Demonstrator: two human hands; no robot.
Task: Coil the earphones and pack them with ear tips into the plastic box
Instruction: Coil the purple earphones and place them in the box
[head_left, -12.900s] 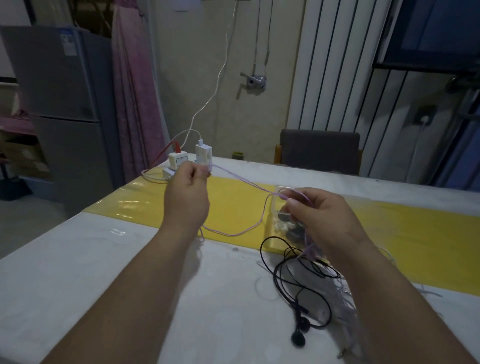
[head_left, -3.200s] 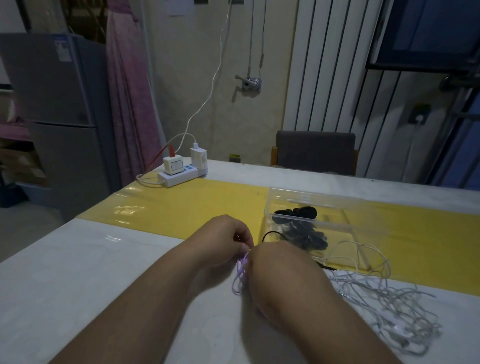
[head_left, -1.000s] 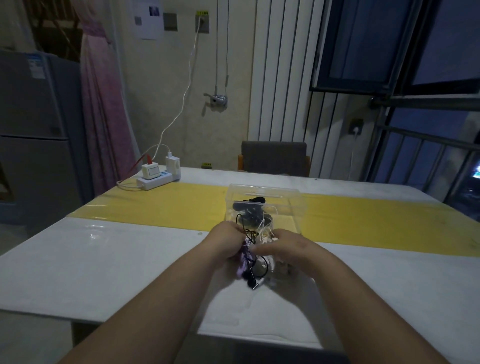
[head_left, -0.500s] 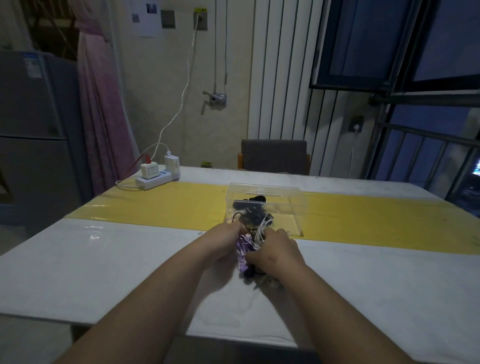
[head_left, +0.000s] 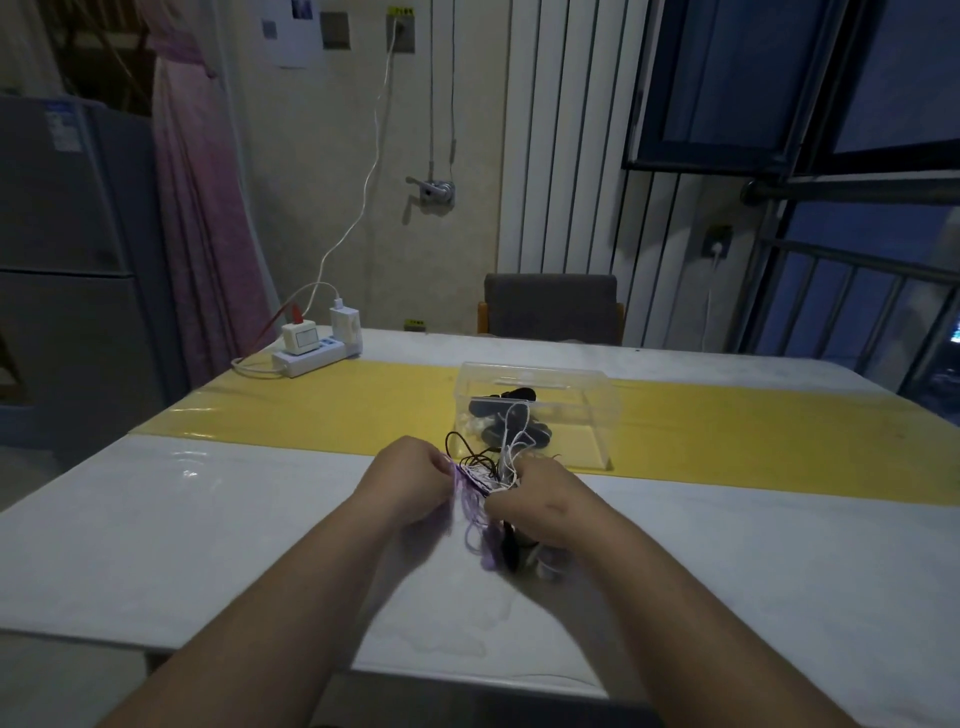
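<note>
The left hand (head_left: 410, 480) and right hand (head_left: 540, 506) are both bunched around one tangle of earphones (head_left: 480, 483) (purple, white and black cords all mixed up), just above the tabletop (head_left: 208, 519). Left grip is pinched on the purple strands, right grip is curled round the rest, with loose ends dangling below. The clear plastic box (head_left: 571, 384) sits just behind on the yellow strip (head_left: 337, 405), dark bits already inside.

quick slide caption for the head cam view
Left hand and right hand grip tangled earphones in front of the clear plastic box on the table.
</note>
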